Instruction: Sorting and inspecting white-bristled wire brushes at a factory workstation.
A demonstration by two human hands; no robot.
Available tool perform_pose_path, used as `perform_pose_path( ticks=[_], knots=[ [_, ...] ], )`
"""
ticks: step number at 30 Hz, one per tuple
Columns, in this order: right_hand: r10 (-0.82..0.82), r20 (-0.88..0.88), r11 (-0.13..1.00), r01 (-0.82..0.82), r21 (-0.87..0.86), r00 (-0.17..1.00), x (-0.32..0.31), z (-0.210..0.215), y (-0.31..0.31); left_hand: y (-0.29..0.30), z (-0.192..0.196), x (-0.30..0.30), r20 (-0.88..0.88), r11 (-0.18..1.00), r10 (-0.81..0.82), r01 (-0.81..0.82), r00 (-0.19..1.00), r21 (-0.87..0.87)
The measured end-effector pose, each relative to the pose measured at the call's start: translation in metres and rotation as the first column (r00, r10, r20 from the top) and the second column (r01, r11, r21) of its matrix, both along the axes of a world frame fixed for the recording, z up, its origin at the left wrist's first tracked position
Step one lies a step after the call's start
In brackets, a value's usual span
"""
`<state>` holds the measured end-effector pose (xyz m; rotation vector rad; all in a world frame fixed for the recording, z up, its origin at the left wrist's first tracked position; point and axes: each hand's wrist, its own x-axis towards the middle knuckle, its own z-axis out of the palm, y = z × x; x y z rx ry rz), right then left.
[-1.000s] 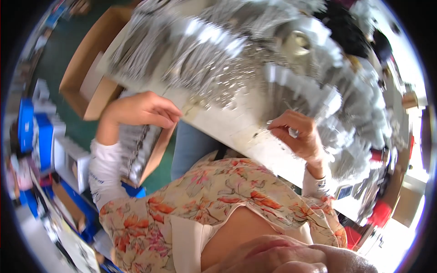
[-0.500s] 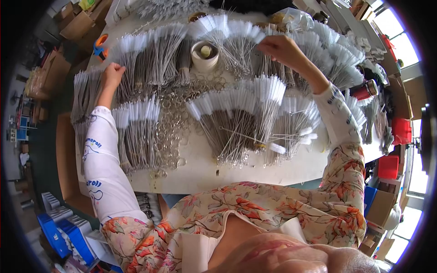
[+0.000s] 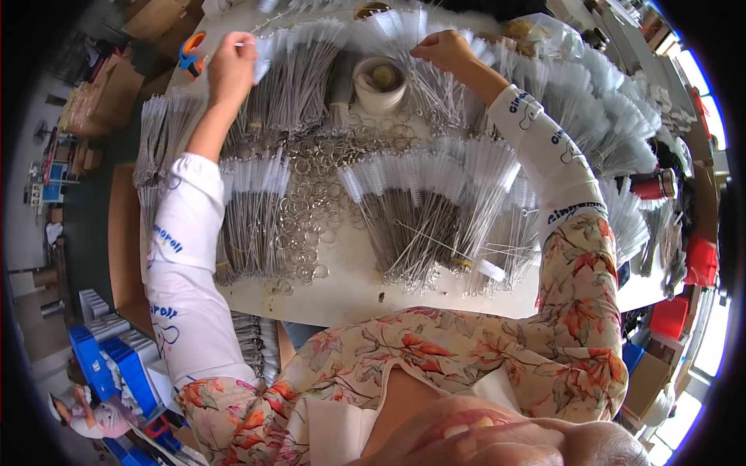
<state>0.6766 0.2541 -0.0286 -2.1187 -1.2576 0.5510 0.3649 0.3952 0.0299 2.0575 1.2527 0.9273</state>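
Reaching across a white workbench (image 3: 350, 291), I have both arms stretched toward its far edge. My left hand (image 3: 231, 66) is at the far left corner, fingers pinched together on the white bristle tip of a thin wire brush (image 3: 260, 58), at the top of a fanned bundle of the same white-tipped wire brushes (image 3: 299, 78). My right hand (image 3: 441, 51) is near the middle of the far edge, fingers closed on thin wire stems in another fanned bundle of white-tipped brushes (image 3: 396, 31); how many stems it grips I cannot tell.

Between my hands, slightly nearer me, stands a round white roll of tape (image 3: 378, 81), upright with its hole facing up. Just beside my left hand, at the far left corner, lies an orange and blue tape dispenser (image 3: 190, 50).

Across the middle of the bench a loose scatter of small silver metal rings (image 3: 315, 198) runs from the tape roll toward the near edge. On either side of the rings lie more fans of brushes: one bundle (image 3: 252, 210) under my left forearm and a larger one (image 3: 420, 210) toward the near right. Further bundles crowd the right edge (image 3: 606, 101).

Both forearms wear white sleeve covers (image 3: 183, 256) with blue print, over a floral blouse (image 3: 466, 357).
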Motion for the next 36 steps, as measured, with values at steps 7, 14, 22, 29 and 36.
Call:
perform_pose_path(
  ticks=[7, 14, 22, 29, 36],
  knots=[
    [-0.067, -0.177, 0.755, 0.165, 0.635, 0.982, 0.062, 0.092, -0.046, 0.069, -0.055, -0.026, 0.030, 0.862, 0.033, -0.043, 0.999, 0.505],
    [-0.142, 0.313, 0.952, 0.044, 0.301, 0.939, 0.119, 0.030, -0.135, -0.004, 0.087, -0.013, 0.681, 0.963, -0.094, -0.107, 0.726, 0.247],
    [-0.168, 0.344, 0.977, 0.203, -0.067, 0.924, 0.069, 0.001, -0.094, -0.016, -0.030, 0.005, -0.678, 0.985, -0.048, 0.149, 0.734, 0.091],
    [-0.109, 0.194, 0.988, 0.129, -0.089, 0.975, 0.086, 0.004, -0.098, 0.002, -0.046, -0.005, -0.498, 0.987, -0.145, 0.160, 0.855, -0.013],
    [-0.165, 0.324, 0.970, 0.213, -0.115, 0.931, 0.084, -0.010, -0.093, -0.008, -0.039, -0.001, -0.495, 0.978, -0.208, 0.169, 0.844, -0.123]
  ],
)
